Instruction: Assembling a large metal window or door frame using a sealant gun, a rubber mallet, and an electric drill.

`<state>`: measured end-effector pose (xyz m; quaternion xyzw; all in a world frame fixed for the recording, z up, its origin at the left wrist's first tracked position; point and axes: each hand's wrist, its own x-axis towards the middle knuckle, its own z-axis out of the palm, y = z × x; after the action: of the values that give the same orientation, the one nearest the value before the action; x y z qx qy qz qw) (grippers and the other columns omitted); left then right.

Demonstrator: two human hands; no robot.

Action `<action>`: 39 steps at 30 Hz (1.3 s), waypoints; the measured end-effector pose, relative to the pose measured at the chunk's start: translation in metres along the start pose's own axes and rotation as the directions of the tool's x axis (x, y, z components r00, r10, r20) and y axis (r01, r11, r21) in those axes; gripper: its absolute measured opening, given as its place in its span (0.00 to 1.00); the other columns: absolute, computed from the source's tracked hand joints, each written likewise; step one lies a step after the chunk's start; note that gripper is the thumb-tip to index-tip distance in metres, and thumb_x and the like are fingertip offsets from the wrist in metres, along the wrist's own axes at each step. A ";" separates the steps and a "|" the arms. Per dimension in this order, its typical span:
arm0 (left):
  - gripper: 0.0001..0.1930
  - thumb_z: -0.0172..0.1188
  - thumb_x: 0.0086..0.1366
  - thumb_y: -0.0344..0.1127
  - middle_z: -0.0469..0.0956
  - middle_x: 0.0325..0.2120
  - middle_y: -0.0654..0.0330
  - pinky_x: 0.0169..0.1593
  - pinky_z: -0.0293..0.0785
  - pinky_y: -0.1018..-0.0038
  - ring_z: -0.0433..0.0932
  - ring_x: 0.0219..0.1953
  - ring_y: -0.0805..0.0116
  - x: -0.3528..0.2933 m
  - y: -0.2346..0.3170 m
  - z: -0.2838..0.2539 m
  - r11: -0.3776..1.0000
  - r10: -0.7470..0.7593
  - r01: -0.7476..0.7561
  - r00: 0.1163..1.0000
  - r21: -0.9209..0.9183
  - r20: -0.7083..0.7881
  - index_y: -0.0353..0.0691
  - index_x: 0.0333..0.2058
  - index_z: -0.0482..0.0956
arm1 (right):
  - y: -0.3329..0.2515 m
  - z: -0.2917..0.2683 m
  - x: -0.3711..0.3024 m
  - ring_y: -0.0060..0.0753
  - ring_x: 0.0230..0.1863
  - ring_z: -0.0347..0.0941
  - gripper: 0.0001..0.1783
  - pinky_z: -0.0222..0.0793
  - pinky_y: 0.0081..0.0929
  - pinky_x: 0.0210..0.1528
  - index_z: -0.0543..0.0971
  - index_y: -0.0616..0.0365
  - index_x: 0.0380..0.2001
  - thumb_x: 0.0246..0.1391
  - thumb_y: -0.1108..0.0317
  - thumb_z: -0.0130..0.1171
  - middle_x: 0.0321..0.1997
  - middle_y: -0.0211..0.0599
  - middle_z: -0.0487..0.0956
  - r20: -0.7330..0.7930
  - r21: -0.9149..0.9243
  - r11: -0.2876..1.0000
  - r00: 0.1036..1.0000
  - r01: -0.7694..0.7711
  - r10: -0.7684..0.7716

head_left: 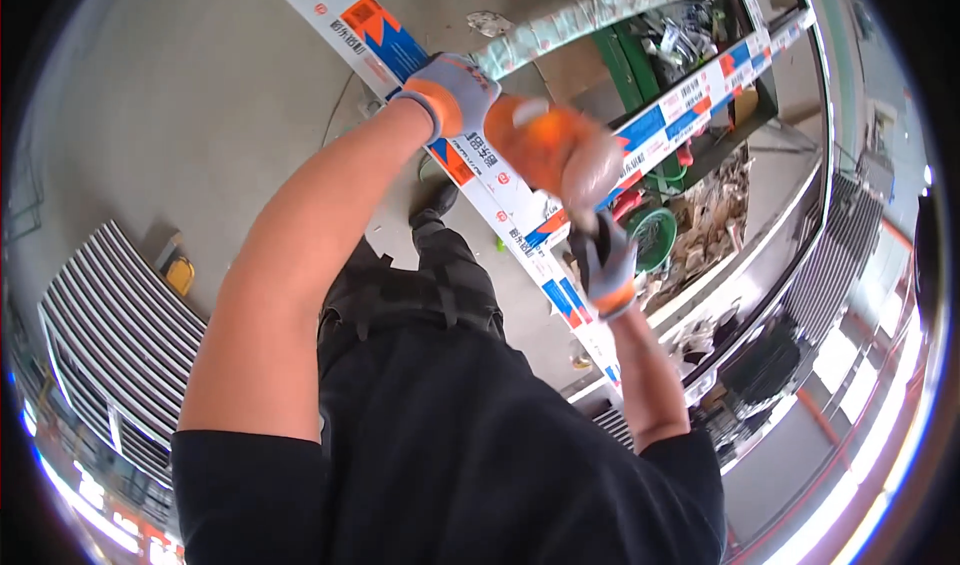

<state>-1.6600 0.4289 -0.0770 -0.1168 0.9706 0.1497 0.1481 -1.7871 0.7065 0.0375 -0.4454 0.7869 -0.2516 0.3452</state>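
Observation:
My left hand [450, 90], in a grey and orange glove, grips a long metal profile [510, 197] covered in white, blue and orange printed film. My right hand [608, 265], gloved alike with a dark palm, is closed on the handle of a mallet. The mallet's big orange head [550, 150], with a pale rounded end, is smeared by motion above the profile, between my hands. Near the head, a second film-covered profile [690, 95] meets the first at an angle. The mallet hides part of this joint.
A pale green wrapped bar [600, 13] runs across the top. Beyond the second profile are a green bin of scraps [685, 40], a green basket [652, 240] and crumpled paper [715, 210]. Striped stacked profiles [125, 335] lie left, beside a yellow tool [180, 273].

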 end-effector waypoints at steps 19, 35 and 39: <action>0.23 0.39 0.69 0.51 0.82 0.33 0.52 0.46 0.72 0.63 0.80 0.38 0.55 -0.009 0.013 -0.014 0.997 -0.069 0.068 0.997 -0.044 -0.027 0.40 0.38 0.79 | -0.051 0.085 -0.082 0.36 0.16 0.71 0.21 0.63 0.29 0.20 0.72 0.61 0.31 0.58 0.50 0.54 0.19 0.44 0.74 -0.602 0.209 0.957 0.797 0.203 -0.038; 0.11 0.49 0.60 0.39 0.82 0.33 0.52 0.42 0.74 0.58 0.81 0.38 0.54 -0.018 0.007 -0.017 0.961 -0.042 0.035 0.999 -0.275 -0.018 0.45 0.31 0.81 | -0.104 0.026 0.131 0.56 0.27 0.75 0.15 0.68 0.43 0.29 0.73 0.59 0.32 0.53 0.58 0.60 0.24 0.51 0.76 -0.063 -0.338 0.905 0.953 0.258 -0.295; 0.12 0.49 0.60 0.40 0.81 0.27 0.53 0.41 0.75 0.59 0.80 0.35 0.52 -0.010 0.007 -0.011 0.941 -0.075 -0.016 0.964 -0.338 -0.254 0.43 0.27 0.79 | -0.110 0.040 0.214 0.57 0.31 0.76 0.21 0.70 0.44 0.32 0.74 0.58 0.38 0.55 0.51 0.57 0.27 0.52 0.78 0.196 -0.565 0.755 0.944 0.331 -0.267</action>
<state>-1.6554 0.4334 -0.0616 -0.1736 0.9398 0.2944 -0.0019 -1.7766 0.4634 0.0214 -0.6628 0.7253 -0.0229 0.1847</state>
